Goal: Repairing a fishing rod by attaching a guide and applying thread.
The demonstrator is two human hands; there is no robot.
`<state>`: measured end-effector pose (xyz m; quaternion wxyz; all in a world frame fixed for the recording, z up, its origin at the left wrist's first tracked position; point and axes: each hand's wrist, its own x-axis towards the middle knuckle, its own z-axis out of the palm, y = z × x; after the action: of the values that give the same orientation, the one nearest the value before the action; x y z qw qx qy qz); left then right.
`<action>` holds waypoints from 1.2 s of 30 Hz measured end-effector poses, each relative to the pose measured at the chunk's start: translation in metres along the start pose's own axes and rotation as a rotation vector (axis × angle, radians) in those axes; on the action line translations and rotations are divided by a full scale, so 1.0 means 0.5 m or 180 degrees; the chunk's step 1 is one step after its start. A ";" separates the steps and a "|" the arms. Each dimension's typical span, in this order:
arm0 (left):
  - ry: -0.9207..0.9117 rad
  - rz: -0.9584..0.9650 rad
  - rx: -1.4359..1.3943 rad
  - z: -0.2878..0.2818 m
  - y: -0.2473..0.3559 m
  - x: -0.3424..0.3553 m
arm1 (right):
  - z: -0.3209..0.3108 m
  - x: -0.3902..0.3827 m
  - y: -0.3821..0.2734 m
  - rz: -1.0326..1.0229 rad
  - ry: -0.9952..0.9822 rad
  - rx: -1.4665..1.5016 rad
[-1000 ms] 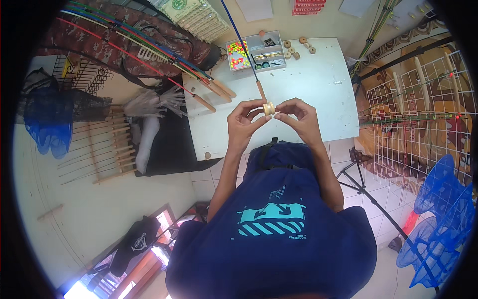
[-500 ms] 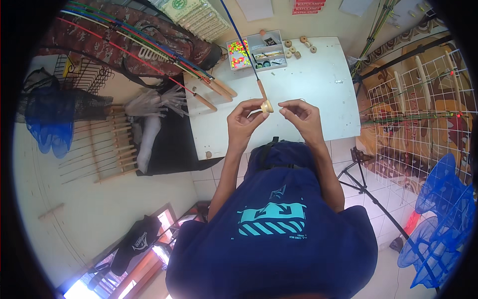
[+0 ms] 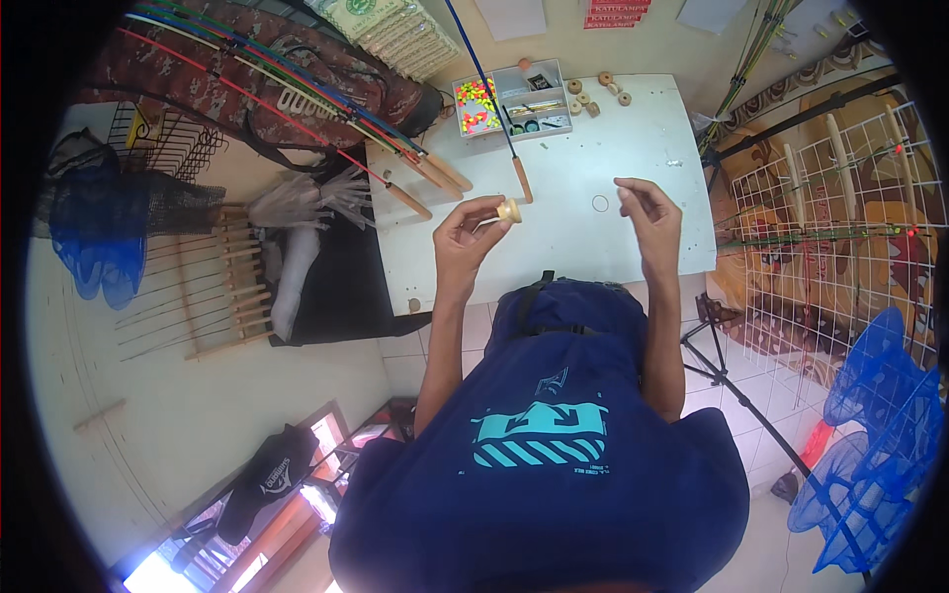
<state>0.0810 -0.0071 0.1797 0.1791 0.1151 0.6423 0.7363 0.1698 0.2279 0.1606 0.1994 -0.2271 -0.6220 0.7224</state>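
Observation:
My left hand (image 3: pixel 465 247) holds a small pale wooden spool (image 3: pixel 509 211) between thumb and fingertips, above the near part of the white table (image 3: pixel 554 262). My right hand (image 3: pixel 652 222) is raised to the right, thumb and fingers drawn together in a pinch; anything thin between them is too fine to see. A thin ring (image 3: pixel 600 204) lies on the table just left of that hand. Beyond the spool, a blue fishing rod (image 3: pixel 484 84) lies with its wooden handle (image 3: pixel 522 181) pointing toward me.
A divided tray (image 3: pixel 565 99) with bright floats and small jars sits at the table's back, beside several wooden spools (image 3: pixel 591 109). More rods (image 3: pixel 395 148) cross the left side. A white wire rack (image 3: pixel 791 257) and blue nets (image 3: pixel 875 425) stand at right.
My hands have moved apart: the left slightly left with the spool, the right farther right and a little up. The ring on the table now shows fully.

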 end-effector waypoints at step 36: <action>0.0740 -0.0485 0.3289 -0.204 -0.349 -0.031 | 0.023 0.016 0.037 -0.0184 -0.0184 -0.0777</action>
<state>0.0743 -0.0865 -0.0068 0.0797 0.0590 0.9432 0.3170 0.1567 0.2205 0.1431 0.1730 -0.2107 -0.7171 0.6415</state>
